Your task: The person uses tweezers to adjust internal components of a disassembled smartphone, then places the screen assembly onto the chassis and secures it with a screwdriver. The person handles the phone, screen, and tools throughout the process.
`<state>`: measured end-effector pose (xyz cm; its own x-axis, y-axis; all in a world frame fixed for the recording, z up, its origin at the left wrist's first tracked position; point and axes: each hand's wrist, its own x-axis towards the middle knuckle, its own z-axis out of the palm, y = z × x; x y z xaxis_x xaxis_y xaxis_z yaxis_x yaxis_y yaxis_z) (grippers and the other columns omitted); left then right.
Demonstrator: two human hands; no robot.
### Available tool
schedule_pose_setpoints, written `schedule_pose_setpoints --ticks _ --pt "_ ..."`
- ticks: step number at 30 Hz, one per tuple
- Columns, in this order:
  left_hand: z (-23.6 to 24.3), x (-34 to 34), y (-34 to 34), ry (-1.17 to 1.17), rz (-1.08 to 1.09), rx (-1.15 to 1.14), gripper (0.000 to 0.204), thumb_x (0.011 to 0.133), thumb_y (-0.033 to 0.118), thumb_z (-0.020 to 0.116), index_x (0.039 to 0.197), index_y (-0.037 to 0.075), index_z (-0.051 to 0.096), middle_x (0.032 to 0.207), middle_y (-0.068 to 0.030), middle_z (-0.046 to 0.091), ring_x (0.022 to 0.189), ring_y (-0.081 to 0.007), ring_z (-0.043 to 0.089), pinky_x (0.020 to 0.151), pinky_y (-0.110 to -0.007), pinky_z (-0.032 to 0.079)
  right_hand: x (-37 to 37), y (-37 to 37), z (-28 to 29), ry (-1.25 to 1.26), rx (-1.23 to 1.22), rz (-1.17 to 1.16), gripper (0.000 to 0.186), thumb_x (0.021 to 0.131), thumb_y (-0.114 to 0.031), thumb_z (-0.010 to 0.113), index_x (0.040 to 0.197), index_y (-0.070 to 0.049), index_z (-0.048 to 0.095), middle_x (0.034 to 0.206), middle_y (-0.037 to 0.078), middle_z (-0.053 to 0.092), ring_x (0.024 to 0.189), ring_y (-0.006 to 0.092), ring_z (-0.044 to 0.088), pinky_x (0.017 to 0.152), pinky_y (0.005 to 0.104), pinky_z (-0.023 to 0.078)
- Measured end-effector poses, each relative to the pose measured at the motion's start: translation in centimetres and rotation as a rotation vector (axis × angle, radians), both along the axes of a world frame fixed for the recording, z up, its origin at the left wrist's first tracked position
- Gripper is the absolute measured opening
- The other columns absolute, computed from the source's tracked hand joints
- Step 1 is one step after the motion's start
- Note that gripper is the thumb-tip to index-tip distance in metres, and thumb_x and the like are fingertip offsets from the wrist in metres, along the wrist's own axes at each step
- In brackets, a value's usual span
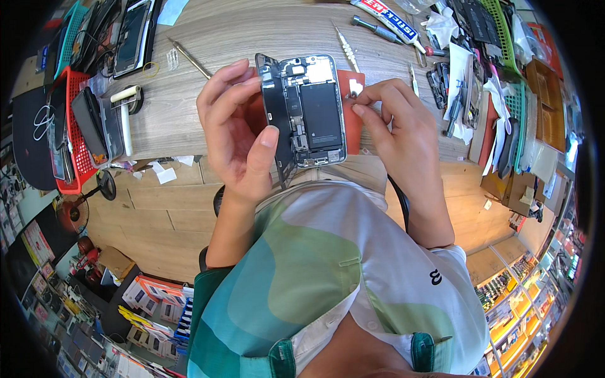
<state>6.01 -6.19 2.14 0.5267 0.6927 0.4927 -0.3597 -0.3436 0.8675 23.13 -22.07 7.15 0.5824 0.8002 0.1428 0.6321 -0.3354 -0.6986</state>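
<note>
Phone [318, 110] between hands [236, 142], mat [353, 135] beneath, tube [389, 22] right

Bright; warped edges, black corners

White lettering on a tube [389, 22], upper right; tiny print on black battery [321, 112], centre; dark character on shirt [403, 252], lower right.

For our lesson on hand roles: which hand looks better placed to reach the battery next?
Probably the right hand: it is near the battery, on the phone's open side, while the left hand holds the lifted screen.
</note>
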Motion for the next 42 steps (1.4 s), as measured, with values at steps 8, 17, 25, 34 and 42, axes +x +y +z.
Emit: schedule_pose_setpoints --ticks 8,17,25,34,42 --pt "0.0 0.1 0.1 -0.037 -0.026 -0.035 0.058 0.100 0.021 0.076 0.147 -0.007 0.054 0.158 -0.0241 0.041 0.139 -0.0312 0.055 0.114 -0.044 0.052 2.5 0.9 2.0 0.123 0.045 0.200 0.011 0.097 -0.006 0.078 0.106 -0.003 0.074 0.095 0.007 0.070 0.070 0.0211 0.065 0.060 0.0309 0.048" --pt "-0.6 0.0 0.3 -0.027 -0.019 -0.022 0.056 0.095 0.016 0.075 0.143 -0.008 0.059 0.156 -0.0254 0.042 0.141 -0.0349 0.052 0.121 -0.048 0.043 1.7 4.4 2.1 0.128 0.021 0.266 0.015 0.096 -0.008 0.081 0.109 -0.002 0.078 0.095 0.006 0.076 0.082 0.0148 0.071 0.069 0.0294 0.053" --pt "-0.6 0.0 0.4 -0.008 0.005 0.008 0.053 0.094 0.018 0.074 0.140 -0.006 0.062 0.152 -0.0252 0.046 0.138 -0.0353 0.054 0.120 -0.049 0.042 1.1 6.0 2.1 0.310 -0.108 0.231 0.016 0.098 -0.009 0.081 0.111 0.000 0.080 0.092 0.005 0.076 0.075 0.0088 0.071 0.065 0.0267 0.053" --pt "-0.7 -0.1 0.5 0.001 0.011 0.026 0.053 0.093 0.018 0.074 0.140 -0.005 0.064 0.152 -0.0247 0.047 0.137 -0.0354 0.054 0.119 -0.049 0.043 0.8 7.0 3.1 0.556 -0.190 0.130 0.015 0.097 -0.012 0.081 0.106 -0.001 0.081 0.085 0.010 0.074 0.064 0.0152 0.067 0.060 0.0327 0.051" --pt "-0.8 -0.2 0.4 0.003 0.010 0.017 0.053 0.093 0.017 0.074 0.139 -0.005 0.065 0.152 -0.0242 0.047 0.138 -0.0354 0.054 0.120 -0.048 0.043 1.0 7.1 0.6 0.378 0.032 0.213 0.018 0.095 -0.013 0.082 0.108 -0.002 0.082 0.089 0.011 0.075 0.067 0.0180 0.067 0.064 0.0330 0.052"
